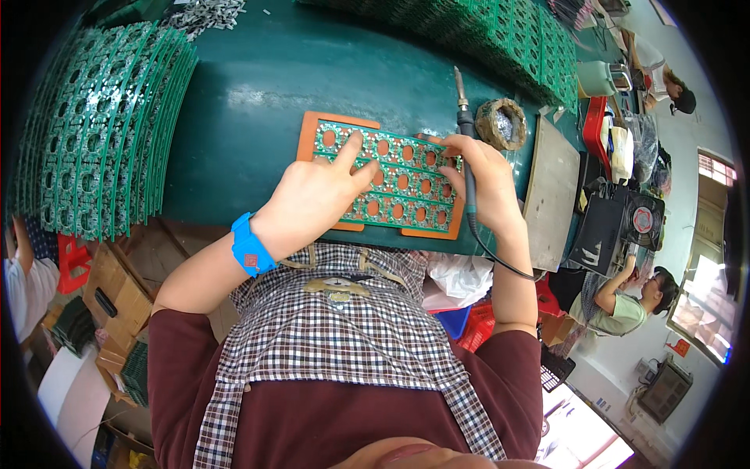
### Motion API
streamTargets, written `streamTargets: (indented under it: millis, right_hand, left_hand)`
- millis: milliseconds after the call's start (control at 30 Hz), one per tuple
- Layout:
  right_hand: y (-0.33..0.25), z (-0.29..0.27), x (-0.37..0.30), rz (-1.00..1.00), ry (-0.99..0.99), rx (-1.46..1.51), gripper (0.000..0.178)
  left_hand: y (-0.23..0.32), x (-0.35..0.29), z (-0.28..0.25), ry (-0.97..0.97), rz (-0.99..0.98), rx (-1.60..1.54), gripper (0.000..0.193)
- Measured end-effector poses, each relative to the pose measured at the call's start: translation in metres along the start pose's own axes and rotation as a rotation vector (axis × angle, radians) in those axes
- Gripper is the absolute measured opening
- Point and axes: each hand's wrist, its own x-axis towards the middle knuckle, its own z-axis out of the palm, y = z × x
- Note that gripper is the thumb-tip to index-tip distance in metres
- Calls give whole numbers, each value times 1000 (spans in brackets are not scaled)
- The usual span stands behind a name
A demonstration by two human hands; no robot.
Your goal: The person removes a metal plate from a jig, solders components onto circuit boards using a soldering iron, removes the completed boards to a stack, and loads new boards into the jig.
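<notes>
A green circuit board panel (403, 182) with rows of oval cut-outs lies in an orange holding frame (306, 137) on the table. My left hand (319, 191) rests over its left part, index and middle fingers spread and touching the board, holding nothing. At the right edge of the panel, my right hand (486, 178) has a soldering iron (466, 129) tucked in its grip, the metal tip pointing away from me. The thumb and index finger of that hand curve around the board's right end. From the iron's rear, a dark cable runs down past my right forearm.
Stacked green panels stand at the left (101, 133) and far right (508, 39). A round brown pot (501, 123) sits beside the iron, left of a grey board (551, 191). Small metal pieces (205, 16) lie far left. A black fan box (617, 227) and co-workers are at the right.
</notes>
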Motion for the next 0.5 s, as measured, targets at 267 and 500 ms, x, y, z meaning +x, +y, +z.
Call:
streamTargets:
  millis: [267,500]
  right_hand:
    - [9,17,-1,-50,103,-128,27]
    - [4,-4,-2,-38,15,-76,28]
  left_hand:
    - [1,1,-2,-8,-2,3,44]
    - [1,2,-3,-18,-5,-5,42]
